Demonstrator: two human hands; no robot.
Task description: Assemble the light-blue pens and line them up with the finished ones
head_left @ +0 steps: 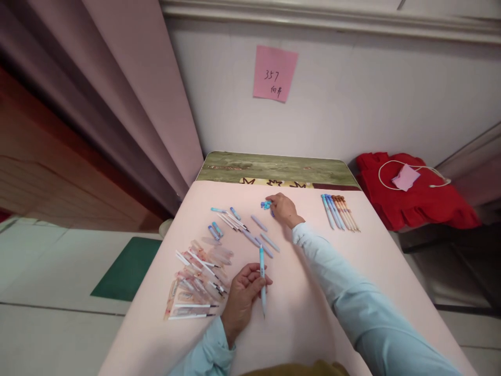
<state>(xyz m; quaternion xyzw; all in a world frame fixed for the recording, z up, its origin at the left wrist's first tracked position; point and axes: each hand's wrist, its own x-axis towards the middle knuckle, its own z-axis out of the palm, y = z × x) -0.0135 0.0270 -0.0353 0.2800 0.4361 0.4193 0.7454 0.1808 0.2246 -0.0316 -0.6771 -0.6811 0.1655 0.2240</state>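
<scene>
My left hand (243,298) is closed around a light blue pen (262,284), held upright with its tip down and no topper on its upper end. At the far middle of the table, my right hand (285,210) bends its fingers down onto a small heap of blue and purple pen toppers (266,205). Whatever lies between those fingertips is hidden. Several loose pale blue and lilac pen barrels (270,241) lie between my hands. Beyond them to the left are white ink refills (230,222) and short blue upper pen parts (217,228).
A row of finished-looking blue and brown pens (340,213) lies at the right. Clear wrappers or pen parts with more refills (198,284) are heaped at the left. Behind the table is a wall bearing a pink note (275,73); a red cloth-covered stool (415,203) stands right.
</scene>
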